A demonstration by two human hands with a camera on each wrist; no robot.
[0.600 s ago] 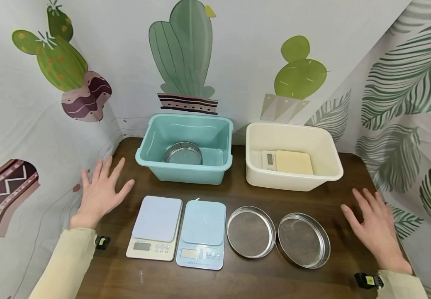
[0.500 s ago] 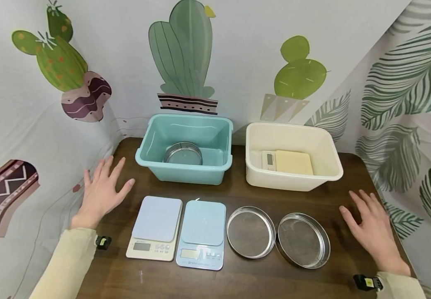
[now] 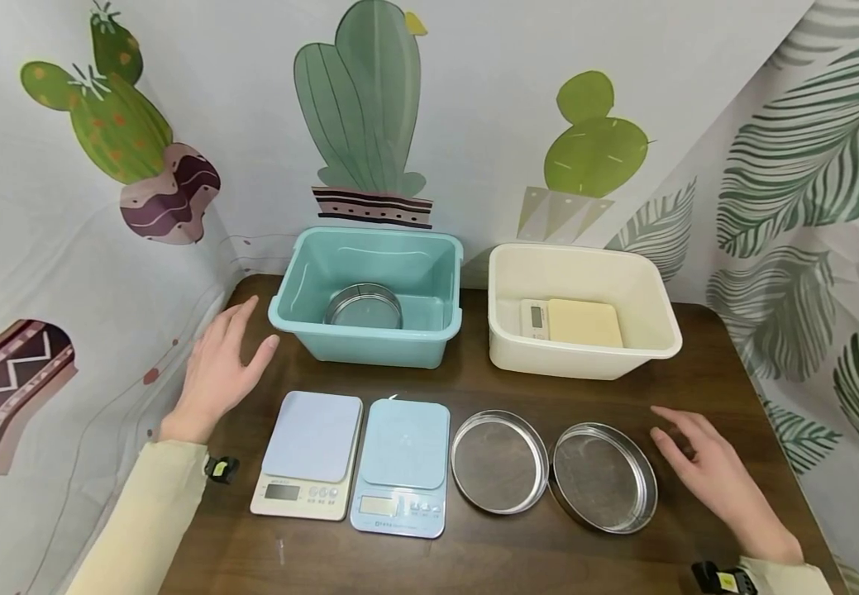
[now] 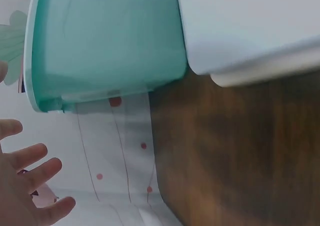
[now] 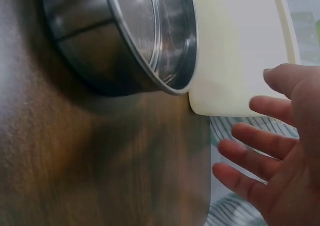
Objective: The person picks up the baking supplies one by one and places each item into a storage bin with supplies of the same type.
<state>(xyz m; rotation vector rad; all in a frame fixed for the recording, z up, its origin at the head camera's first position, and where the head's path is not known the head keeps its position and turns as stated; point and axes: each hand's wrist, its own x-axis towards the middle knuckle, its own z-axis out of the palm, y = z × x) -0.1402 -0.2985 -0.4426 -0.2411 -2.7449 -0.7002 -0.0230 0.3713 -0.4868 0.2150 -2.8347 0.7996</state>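
Observation:
My left hand (image 3: 219, 368), fingers spread, hovers left of the teal bin (image 3: 369, 347) and holds nothing. Closest below it is a white kitchen scale (image 3: 312, 438) with a pale lilac platform. Beside that scale lies a light blue kitchen scale (image 3: 405, 446). Two round metal sieves stand to the right: one sieve (image 3: 499, 461) next to the blue scale, the other sieve (image 3: 602, 478) nearer my right hand (image 3: 712, 471). That hand is apart from the sieve's rim, its fingers relaxed. The right wrist view shows the same sieve's side wall (image 5: 85, 45) and my extended fingers (image 5: 240, 181).
Inside the teal bin sits another round sieve (image 3: 365, 307). A cream bin (image 3: 570, 359) at the back right holds a yellow-topped scale (image 3: 585, 322). The dark wooden table (image 3: 518, 562) ends at a cloth backdrop (image 3: 489, 107) printed with cacti and leaves.
My right hand has moved left and slightly down, closer to the right sieve. The left hand has shifted a little right. Scales, sieves and bins stay where they were.

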